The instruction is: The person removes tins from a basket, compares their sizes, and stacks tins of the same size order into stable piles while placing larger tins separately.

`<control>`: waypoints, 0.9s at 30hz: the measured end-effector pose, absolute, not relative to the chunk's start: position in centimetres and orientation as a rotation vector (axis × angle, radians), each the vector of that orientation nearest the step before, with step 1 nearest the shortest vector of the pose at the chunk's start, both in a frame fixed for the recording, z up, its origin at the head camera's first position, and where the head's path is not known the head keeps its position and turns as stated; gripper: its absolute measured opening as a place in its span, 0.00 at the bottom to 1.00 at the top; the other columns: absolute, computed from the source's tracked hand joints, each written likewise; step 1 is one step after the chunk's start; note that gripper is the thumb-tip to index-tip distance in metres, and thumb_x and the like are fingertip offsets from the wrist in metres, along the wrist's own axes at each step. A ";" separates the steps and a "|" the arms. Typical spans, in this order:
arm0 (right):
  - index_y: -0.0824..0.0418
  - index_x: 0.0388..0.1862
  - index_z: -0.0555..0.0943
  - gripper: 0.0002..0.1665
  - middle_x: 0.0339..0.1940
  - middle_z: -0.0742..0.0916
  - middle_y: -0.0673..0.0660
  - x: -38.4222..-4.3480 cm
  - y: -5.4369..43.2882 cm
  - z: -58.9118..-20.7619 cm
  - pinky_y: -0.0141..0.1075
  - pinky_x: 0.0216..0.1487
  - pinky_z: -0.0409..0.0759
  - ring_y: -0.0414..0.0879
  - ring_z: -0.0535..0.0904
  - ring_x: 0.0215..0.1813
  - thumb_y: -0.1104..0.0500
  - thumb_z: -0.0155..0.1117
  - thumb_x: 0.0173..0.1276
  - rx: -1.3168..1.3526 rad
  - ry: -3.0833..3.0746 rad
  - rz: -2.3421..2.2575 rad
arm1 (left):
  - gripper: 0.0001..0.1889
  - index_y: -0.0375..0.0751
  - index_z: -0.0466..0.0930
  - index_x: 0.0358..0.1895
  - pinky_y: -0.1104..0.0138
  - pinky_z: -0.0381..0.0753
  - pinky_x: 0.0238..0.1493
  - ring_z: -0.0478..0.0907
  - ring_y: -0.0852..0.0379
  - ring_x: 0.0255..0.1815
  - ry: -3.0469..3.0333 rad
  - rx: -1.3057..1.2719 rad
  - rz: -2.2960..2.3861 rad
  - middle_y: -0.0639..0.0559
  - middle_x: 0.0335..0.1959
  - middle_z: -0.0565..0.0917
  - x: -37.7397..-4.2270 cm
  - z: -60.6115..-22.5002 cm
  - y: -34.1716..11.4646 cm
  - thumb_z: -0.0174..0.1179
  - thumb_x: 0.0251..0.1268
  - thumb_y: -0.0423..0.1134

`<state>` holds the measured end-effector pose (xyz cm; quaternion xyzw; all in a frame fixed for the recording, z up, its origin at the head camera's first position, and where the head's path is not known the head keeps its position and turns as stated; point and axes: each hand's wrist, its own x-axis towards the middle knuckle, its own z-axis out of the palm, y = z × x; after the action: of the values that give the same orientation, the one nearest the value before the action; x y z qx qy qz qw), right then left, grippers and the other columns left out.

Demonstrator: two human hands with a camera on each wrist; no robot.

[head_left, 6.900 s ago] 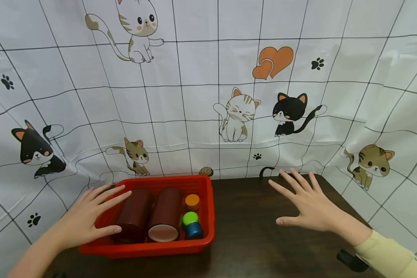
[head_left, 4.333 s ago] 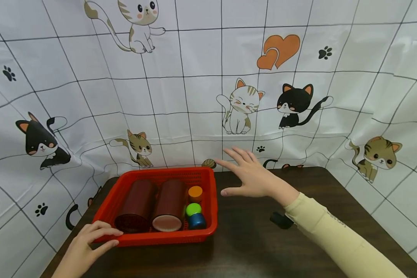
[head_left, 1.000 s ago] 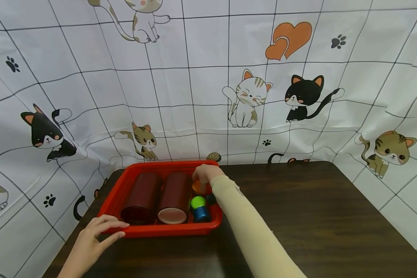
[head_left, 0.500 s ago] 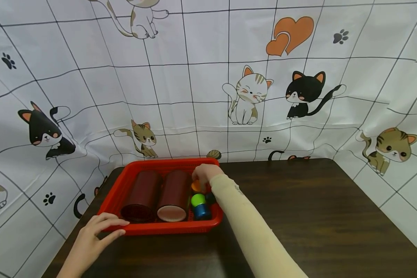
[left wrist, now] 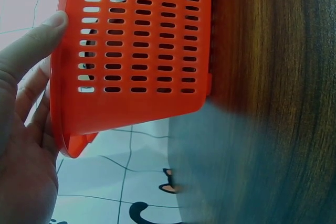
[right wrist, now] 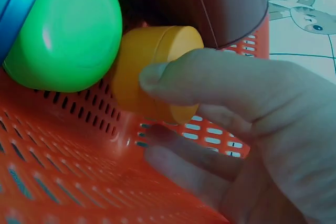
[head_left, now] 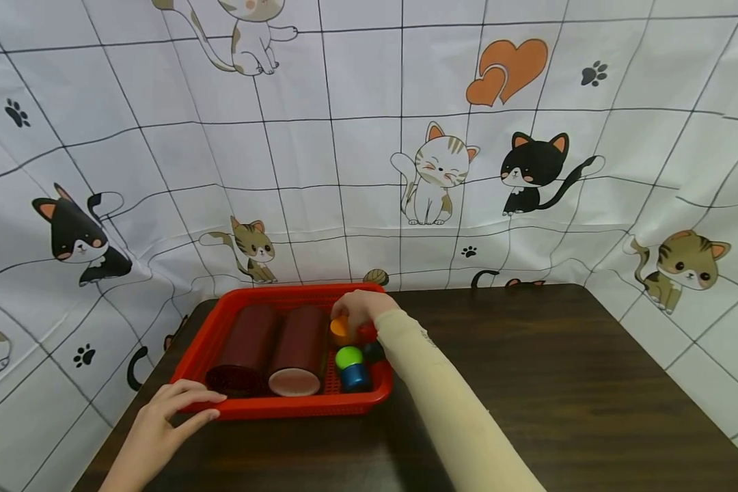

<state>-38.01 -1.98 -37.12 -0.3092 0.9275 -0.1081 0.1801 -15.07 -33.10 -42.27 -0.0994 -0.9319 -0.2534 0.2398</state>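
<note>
Basket [head_left: 283, 408], red, on dark table [head_left: 529, 383]; head view shows it left of centre. Left hand [head_left: 160, 424] at its near left corner, fingers over the rim, thumb in front. Right hand [head_left: 365, 307] reaches into the far right part from a pale yellow sleeve [head_left: 455, 410]; partly seen from behind, finger detail poor here. Orange cylinder [head_left: 339, 331] under the right hand, within the basket's outline, to the right of the two tubes. Left tube [head_left: 244, 352] and right tube [head_left: 298, 348], both dark brown, lie side by side, long axes front to back; right one shows a pale near end. Green piece [head_left: 348, 357] nearer the viewer than the orange cylinder, blue cylinder [head_left: 355, 378] just in front of that. Behind the table, white sheet [head_left: 357, 157] with grid lines, cats, paws, orange hearts. Left wrist view: left hand grips the basket rim, thumb on the outer side, other fingers curled behind; slotted side wall faces the camera. Right wrist view: right thumb pressed on the orange cylinder's side, fingers round its far side, so pinched; lower fingers spread, apart from it. Cylinder tilted, beside the green piece; contact between those two cannot be told. One brown tube behind.
</note>
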 end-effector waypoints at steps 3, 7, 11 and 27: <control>0.46 0.61 0.80 0.31 0.60 0.82 0.52 -38.1 -2.0 -37.1 0.38 0.55 0.80 0.46 0.76 0.58 0.60 0.75 0.57 -0.883 2.602 -0.351 | 0.17 0.68 0.87 0.41 0.73 0.71 0.41 0.65 0.77 0.44 -2.567 -0.257 -0.695 0.67 0.39 0.82 -15.0 -42.2 -33.2 0.76 0.49 0.41; 0.49 0.61 0.80 0.31 0.59 0.81 0.55 -38.3 -1.9 -36.9 0.34 0.49 0.81 0.47 0.77 0.53 0.62 0.74 0.57 -0.911 2.563 -0.412 | 0.16 0.69 0.86 0.41 0.72 0.73 0.40 0.65 0.77 0.43 -2.594 -0.232 -0.704 0.67 0.39 0.81 -15.0 -42.0 -33.1 0.75 0.50 0.42; 0.50 0.61 0.79 0.30 0.59 0.80 0.57 -38.4 -1.8 -36.6 0.34 0.43 0.82 0.46 0.77 0.45 0.63 0.72 0.58 -0.921 2.527 -0.454 | 0.16 0.67 0.86 0.41 0.72 0.74 0.40 0.66 0.78 0.43 -2.594 -0.238 -0.712 0.67 0.40 0.81 -14.9 -42.0 -33.1 0.75 0.50 0.41; 0.49 0.63 0.79 0.31 0.64 0.78 0.59 -37.7 -1.6 -35.1 0.47 0.50 0.85 0.46 0.78 0.46 0.65 0.71 0.60 -0.940 2.454 -0.509 | 0.16 0.64 0.87 0.41 0.75 0.73 0.40 0.66 0.78 0.43 -2.566 -0.271 -0.710 0.67 0.39 0.81 -15.0 -42.1 -33.1 0.76 0.48 0.40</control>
<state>-37.71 -1.59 -35.08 -0.3418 0.8921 -0.1851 0.2303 -15.02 -33.10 -42.12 -0.0985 -0.9331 -0.2581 0.2304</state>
